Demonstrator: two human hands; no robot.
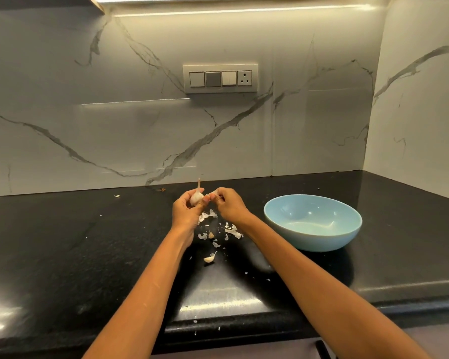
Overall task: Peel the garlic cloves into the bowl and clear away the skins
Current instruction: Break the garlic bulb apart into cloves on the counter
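My left hand (186, 209) grips a garlic bulb (196, 196) with its stem pointing up, held above the black counter. My right hand (228, 204) is curled right beside it, its fingertips pinching at the bulb's edge; what they pinch is too small to tell. Under the hands lie several torn white skins (232, 230). Two loose cloves rest on the counter, a small clove (211, 235) and a larger clove (209, 259) nearer me. The light blue bowl (347, 229) stands to the right with nothing visible in it.
The black stone counter (88, 242) runs left and right, with its front edge close to me and small skin flakes scattered on it. A marble wall with a switch panel (220, 78) stands behind. One stray skin scrap (117, 195) lies far left.
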